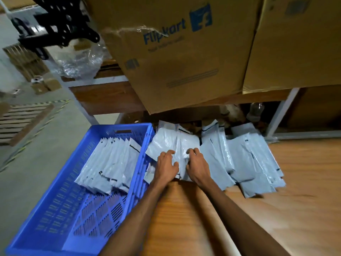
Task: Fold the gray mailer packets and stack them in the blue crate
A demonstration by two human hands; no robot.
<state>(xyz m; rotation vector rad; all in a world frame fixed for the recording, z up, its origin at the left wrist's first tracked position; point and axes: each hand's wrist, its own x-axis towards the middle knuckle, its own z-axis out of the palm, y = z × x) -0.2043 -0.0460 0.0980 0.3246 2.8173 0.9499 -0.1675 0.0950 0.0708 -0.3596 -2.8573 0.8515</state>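
Beside the blue crate (140, 159), already part-filled with folded packets, our gray mailer packet (180, 145) lies on the wooden worktop (276, 218). It looks light, limp, slippery. Left hand (166, 167) and right hand (198, 166) pinch its near edges; grip there, fold flat.

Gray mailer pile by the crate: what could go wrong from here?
1. Both the left hand and right hand work one packet atop overlapping loose mailers; neighbours may slide or get dragged along.
2. The folded stack leans in the blue crate; another packet could topple it.
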